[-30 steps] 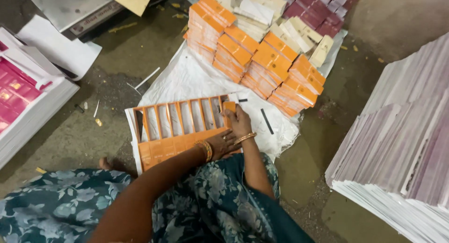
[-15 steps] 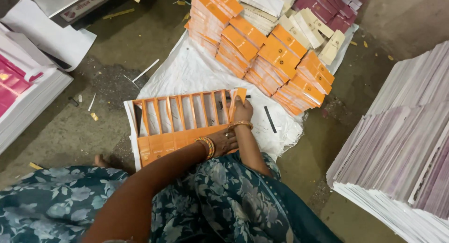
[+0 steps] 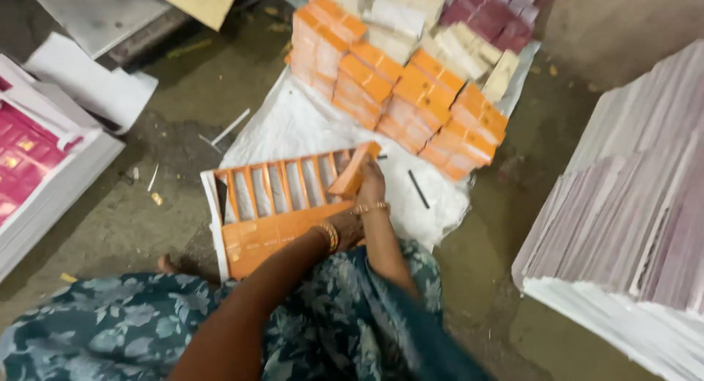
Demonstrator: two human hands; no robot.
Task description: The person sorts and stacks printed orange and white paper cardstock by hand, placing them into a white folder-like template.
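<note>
Lifting away from the orange sheet point(image 3: 275, 223) now (right hand point(image 3: 369, 184)): one strip point(image 3: 352, 174).

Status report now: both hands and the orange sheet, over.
Right hand lifting an orange strip at the sheet's right end. Left hand pressing flat on the orange sheet. Stacked orange boxes lie beyond, apart from the sheet.

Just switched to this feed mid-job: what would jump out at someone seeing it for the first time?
The bright orange die-cut card sheet on the floor at centre, with the right hand lifting an orange strip at its right end and the left hand pressing the sheet's lower edge. Behind it lies a heap of orange cartons, and tall stacks of pale printed sheets stand at right.
</note>
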